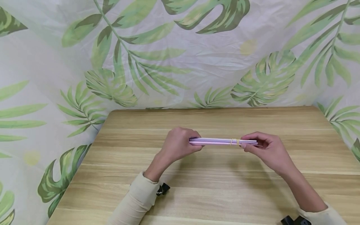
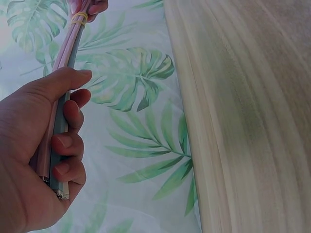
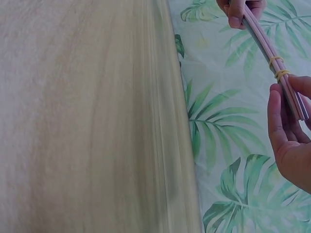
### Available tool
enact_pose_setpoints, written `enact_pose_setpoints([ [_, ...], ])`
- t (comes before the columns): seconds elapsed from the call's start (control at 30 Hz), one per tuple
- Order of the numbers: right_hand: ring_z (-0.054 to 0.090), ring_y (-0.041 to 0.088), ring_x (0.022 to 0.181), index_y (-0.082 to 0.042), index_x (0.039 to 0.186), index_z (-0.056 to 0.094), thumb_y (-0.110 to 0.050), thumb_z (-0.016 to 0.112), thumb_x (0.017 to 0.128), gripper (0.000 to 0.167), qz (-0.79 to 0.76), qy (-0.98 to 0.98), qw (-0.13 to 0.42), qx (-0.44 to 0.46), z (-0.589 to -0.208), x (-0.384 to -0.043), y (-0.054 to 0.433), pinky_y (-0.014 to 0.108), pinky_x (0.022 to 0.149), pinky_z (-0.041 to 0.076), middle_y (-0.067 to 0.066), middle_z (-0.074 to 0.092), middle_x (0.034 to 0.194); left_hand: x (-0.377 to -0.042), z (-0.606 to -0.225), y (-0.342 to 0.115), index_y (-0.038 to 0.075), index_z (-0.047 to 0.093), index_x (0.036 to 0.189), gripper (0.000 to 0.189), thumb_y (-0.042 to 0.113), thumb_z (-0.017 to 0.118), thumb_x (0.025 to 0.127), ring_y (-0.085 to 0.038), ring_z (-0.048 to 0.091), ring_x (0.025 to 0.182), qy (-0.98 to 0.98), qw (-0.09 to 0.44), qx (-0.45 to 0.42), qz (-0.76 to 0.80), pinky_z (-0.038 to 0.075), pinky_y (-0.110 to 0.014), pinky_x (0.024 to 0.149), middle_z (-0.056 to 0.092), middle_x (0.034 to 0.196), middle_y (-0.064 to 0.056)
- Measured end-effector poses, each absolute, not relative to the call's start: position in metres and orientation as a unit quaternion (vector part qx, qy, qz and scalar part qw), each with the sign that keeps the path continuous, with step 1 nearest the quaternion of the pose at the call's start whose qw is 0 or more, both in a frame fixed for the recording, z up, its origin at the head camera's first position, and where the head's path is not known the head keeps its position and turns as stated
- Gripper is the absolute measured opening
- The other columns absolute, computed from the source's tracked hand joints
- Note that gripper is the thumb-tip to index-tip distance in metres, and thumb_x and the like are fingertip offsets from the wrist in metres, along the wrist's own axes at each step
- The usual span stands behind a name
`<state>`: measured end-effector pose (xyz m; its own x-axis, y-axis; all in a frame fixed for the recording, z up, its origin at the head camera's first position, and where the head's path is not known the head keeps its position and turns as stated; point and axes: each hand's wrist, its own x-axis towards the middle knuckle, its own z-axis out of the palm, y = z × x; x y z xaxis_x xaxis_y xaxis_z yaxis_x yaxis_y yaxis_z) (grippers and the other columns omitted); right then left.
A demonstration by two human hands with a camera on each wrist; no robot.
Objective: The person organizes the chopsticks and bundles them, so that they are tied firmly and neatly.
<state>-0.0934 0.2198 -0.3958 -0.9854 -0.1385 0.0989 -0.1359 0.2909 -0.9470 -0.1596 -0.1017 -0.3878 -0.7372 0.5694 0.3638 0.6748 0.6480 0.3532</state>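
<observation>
A bundle of thin strips (image 1: 215, 141), pink, lilac and grey-blue, is held level above the table between both hands. My left hand (image 1: 181, 143) wraps its fingers round the bundle's left end; the left wrist view shows the strip ends (image 2: 59, 191) poking out near the palm. Yellow rubber bands (image 1: 234, 142) circle the bundle toward its right end. There my right hand (image 1: 265, 150) pinches the bundle between thumb and fingers, right beside the bands (image 3: 281, 74). What the strips are made of I cannot tell.
Beneath the hands lies a wood-grain table (image 1: 213, 193). A pale cloth with green leaf prints (image 1: 157, 62) hangs behind and beside it. Black wrist devices (image 1: 163, 189) sit at both cuffs.
</observation>
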Motion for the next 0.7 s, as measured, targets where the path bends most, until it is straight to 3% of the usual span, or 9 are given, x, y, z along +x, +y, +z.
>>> enact_pose_setpoints([
  [0.4,0.078,0.008,0.081,0.002,0.116,0.077,-0.006,0.081,0.094,0.023,-0.604,0.791,0.000,-0.094,-0.401,-0.094,0.210,0.025,0.074,0.062,-0.008,0.081,0.091,-0.157,-0.391,-0.096,0.021,0.083,0.085,0.005,0.022,0.086,0.082,0.000,0.045,0.054,-0.902,0.117,-0.349,-0.228,0.036,-0.019,0.053,0.068,0.067,0.014],
  [0.7,0.075,0.009,0.080,-0.009,0.116,0.081,-0.023,0.088,0.091,0.030,-0.572,0.817,0.010,-0.075,-0.405,-0.095,0.198,0.027,0.069,0.059,-0.005,0.082,0.092,-0.154,-0.392,-0.093,0.021,0.082,0.084,0.006,0.022,0.088,0.081,0.001,0.047,0.055,-0.903,0.110,-0.347,-0.228,0.038,-0.019,0.053,0.070,0.068,0.013],
])
